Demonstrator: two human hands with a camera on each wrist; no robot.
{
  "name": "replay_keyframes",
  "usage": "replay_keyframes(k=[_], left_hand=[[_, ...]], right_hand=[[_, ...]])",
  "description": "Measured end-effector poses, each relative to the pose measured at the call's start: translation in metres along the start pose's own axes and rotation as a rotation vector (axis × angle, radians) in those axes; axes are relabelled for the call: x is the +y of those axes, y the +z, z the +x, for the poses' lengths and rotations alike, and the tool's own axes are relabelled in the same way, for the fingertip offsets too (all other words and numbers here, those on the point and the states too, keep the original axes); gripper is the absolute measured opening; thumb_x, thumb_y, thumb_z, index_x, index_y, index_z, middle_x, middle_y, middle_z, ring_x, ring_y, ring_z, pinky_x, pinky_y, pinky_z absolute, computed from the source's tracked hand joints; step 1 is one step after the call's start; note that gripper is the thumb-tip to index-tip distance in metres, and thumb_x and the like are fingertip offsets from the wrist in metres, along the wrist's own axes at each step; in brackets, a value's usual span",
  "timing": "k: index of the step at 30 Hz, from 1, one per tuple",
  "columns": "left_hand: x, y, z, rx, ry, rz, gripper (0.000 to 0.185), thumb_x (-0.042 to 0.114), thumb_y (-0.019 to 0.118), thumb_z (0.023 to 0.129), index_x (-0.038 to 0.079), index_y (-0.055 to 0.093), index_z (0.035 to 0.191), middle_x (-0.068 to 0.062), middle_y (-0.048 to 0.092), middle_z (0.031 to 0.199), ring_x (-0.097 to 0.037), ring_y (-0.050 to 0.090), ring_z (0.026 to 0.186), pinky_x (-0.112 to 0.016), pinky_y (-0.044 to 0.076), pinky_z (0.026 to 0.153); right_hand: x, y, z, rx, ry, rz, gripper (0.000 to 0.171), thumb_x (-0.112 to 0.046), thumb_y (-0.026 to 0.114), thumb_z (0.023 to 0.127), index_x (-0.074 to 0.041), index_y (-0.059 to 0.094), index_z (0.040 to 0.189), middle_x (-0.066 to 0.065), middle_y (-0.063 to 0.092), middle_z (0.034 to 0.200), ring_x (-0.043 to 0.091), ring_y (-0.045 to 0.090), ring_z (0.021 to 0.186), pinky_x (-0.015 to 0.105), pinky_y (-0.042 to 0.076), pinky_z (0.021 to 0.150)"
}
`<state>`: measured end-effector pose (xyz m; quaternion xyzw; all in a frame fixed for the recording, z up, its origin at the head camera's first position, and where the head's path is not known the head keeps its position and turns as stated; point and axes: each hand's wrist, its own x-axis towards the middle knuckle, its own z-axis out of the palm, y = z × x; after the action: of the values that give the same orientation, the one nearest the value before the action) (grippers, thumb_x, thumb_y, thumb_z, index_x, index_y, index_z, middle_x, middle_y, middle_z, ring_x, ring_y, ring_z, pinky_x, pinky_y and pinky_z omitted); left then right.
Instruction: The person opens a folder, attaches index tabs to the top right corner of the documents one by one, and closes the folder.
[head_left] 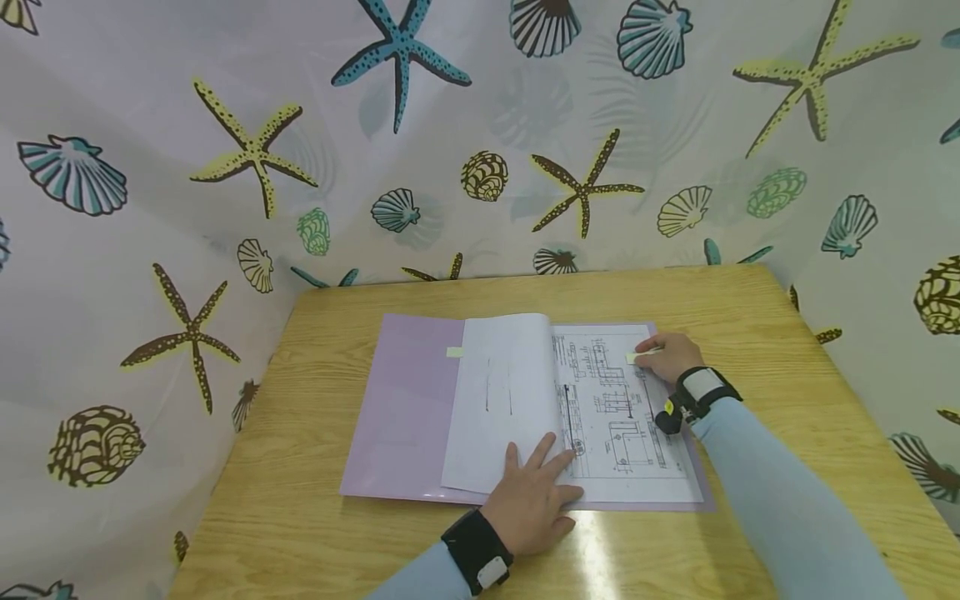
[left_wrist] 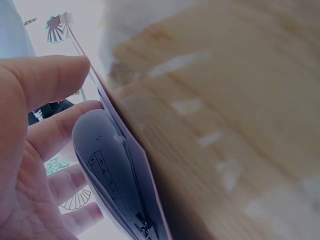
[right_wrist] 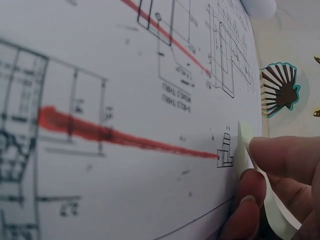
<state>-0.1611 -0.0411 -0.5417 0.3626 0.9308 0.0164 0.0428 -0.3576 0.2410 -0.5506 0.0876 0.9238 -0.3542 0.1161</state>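
A lilac folder [head_left: 397,400] lies open on the table, with a blank-backed page [head_left: 502,392] turned over to the left. On the right side is a sheet with a technical drawing [head_left: 618,404]. My left hand [head_left: 531,504] rests with spread fingers over the lower edge of the pages near the fold. At the sheet's upper right, my right hand [head_left: 672,358] pinches a pale green sticky note [head_left: 632,358] between thumb and fingers. Close up in the right wrist view, the sticky note [right_wrist: 243,142] meets the paper beside a red marker line [right_wrist: 140,142].
Another pale tab [head_left: 454,352] sticks out from the turned page's left edge. The wooden table [head_left: 300,433] extends around the folder. A curtain [head_left: 450,192] with shells and starfish stands behind and at both sides. Each wrist wears a black strap [head_left: 476,546].
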Motion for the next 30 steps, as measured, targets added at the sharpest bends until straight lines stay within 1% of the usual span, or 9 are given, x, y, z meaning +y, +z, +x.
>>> replay_keyframes(k=[4, 8, 13, 22, 30], left_hand=[[0.000, 0.000, 0.000, 0.006, 0.002, -0.008, 0.038, 0.051, 0.062, 0.088, 0.039, 0.064, 0.124, 0.000, 0.036, 0.152, -0.032, 0.016, 0.145, -0.071, 0.029, 0.098], [0.000, -0.001, -0.001, 0.015, 0.003, -0.015, 0.037, 0.050, 0.063, 0.088, 0.039, 0.065, 0.123, 0.000, 0.036, 0.152, -0.032, 0.016, 0.145, -0.071, 0.029, 0.097], [0.000, -0.001, -0.001, 0.008, 0.001, -0.015, 0.037, 0.050, 0.063, 0.088, 0.039, 0.064, 0.124, 0.000, 0.035, 0.152, -0.032, 0.016, 0.145, -0.071, 0.029, 0.098], [0.000, -0.002, -0.001, -0.002, 0.002, -0.008, 0.038, 0.051, 0.062, 0.088, 0.039, 0.064, 0.124, 0.000, 0.035, 0.153, -0.032, 0.015, 0.145, -0.070, 0.029, 0.099], [-0.001, -0.001, 0.000, -0.013, 0.001, -0.024, 0.039, 0.051, 0.062, 0.088, 0.039, 0.063, 0.125, 0.001, 0.034, 0.153, -0.032, 0.014, 0.145, -0.071, 0.027, 0.099]], right_hand=[[-0.001, 0.001, 0.000, 0.000, 0.013, -0.003, 0.032, -0.024, 0.064, 0.090, -0.007, 0.065, 0.116, 0.023, 0.057, 0.124, 0.036, 0.051, 0.103, 0.044, 0.042, 0.080], [-0.001, 0.003, 0.002, 0.015, 0.017, -0.009, 0.032, -0.024, 0.065, 0.089, -0.006, 0.066, 0.115, 0.022, 0.058, 0.121, 0.034, 0.051, 0.100, 0.038, 0.041, 0.075], [-0.003, 0.004, 0.001, 0.030, 0.024, -0.021, 0.031, -0.024, 0.066, 0.088, -0.006, 0.067, 0.114, 0.022, 0.059, 0.119, 0.033, 0.052, 0.096, 0.034, 0.040, 0.070], [-0.013, 0.002, -0.005, 0.044, 0.048, -0.045, 0.028, -0.022, 0.065, 0.090, -0.005, 0.067, 0.112, 0.021, 0.060, 0.117, 0.032, 0.053, 0.093, 0.034, 0.040, 0.069], [-0.014, 0.007, -0.004, 0.066, 0.048, -0.047, 0.026, -0.020, 0.066, 0.089, -0.005, 0.068, 0.109, 0.021, 0.060, 0.116, 0.033, 0.053, 0.093, 0.035, 0.040, 0.070]])
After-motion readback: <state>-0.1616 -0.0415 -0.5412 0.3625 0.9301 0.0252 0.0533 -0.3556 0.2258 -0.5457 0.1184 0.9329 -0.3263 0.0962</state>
